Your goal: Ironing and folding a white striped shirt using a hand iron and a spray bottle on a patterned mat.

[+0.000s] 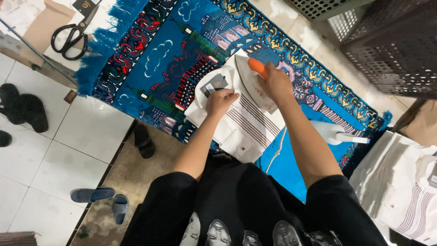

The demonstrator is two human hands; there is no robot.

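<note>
the right hand [274,83] is closed around the orange handle [258,68] of a white clothes iron [255,84], and the sole of the iron lies flat on a folded white shirt [236,119]. the shirt has thin dark stripes across its front and a small pocket with a button near the lower edge. it lies in the middle of a blue patterned rug [182,59], which has a fringe of blue threads on its left end.

the left hand [220,101] presses down on the shirt just beside the iron, with the fingers bent and the fingertips [233,94] touching the cloth near a dark hang tag [214,84]. it seems that this hand grips nothing and only holds the cloth flat, but the fingers hide the part under them.

a white spray bottle [334,133] lies on the rug at the right side of the right forearm, and a thin white cord [275,150] runs down over the rug below the shirt. at the far right there is a stack of folded white shirts [400,182] with the same stripes. black scissors [73,34] rest on a table at the top left. dark sandals [98,198] stand on the tiled floor at the lower left.
</note>
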